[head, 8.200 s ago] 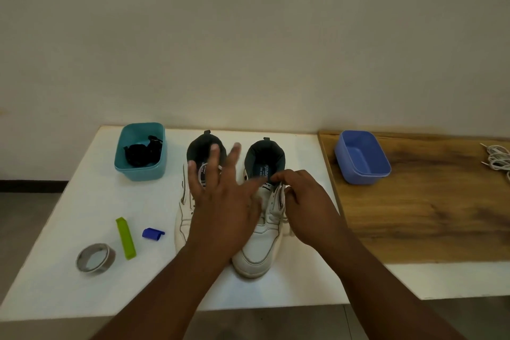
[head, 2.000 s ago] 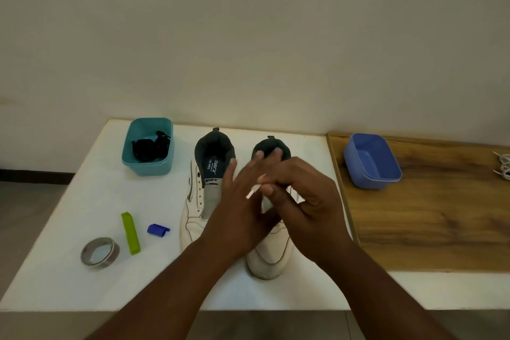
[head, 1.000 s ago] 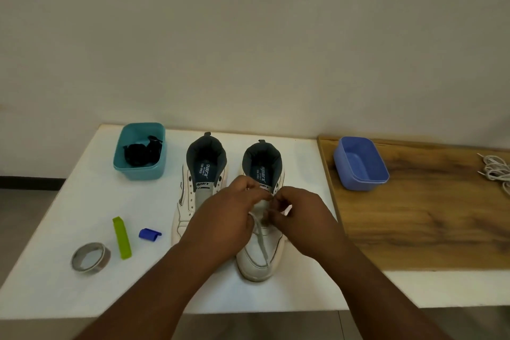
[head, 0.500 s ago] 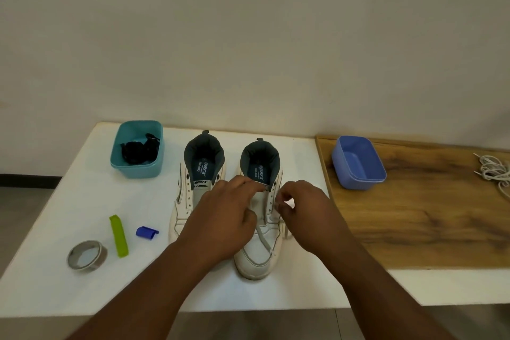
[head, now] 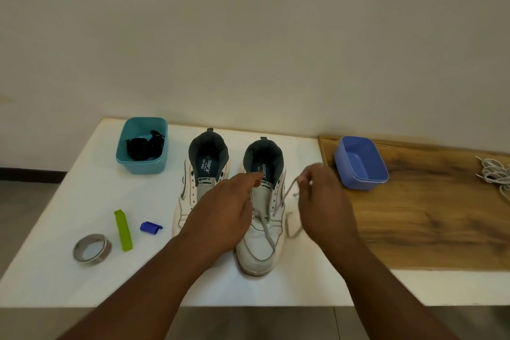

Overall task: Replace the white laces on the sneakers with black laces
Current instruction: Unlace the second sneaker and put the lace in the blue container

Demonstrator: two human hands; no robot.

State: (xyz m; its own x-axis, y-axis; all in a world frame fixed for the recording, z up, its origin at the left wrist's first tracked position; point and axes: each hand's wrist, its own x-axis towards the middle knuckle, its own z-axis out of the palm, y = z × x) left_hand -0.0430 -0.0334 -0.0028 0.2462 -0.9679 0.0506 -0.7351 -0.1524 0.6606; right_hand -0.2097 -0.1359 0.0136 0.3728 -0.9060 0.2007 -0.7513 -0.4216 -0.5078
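Beside right sneaker (head: 263, 232), right-hand fingers (head: 303, 178) pinched on white lace (head: 289, 191).

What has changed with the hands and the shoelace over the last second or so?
The right hand has moved out to the right, away from the right white sneaker, pinching the white lace and drawing it out of the upper eyelets. The left hand stays resting on the sneaker. The teal tub of black laces and the empty blue tub are unchanged.
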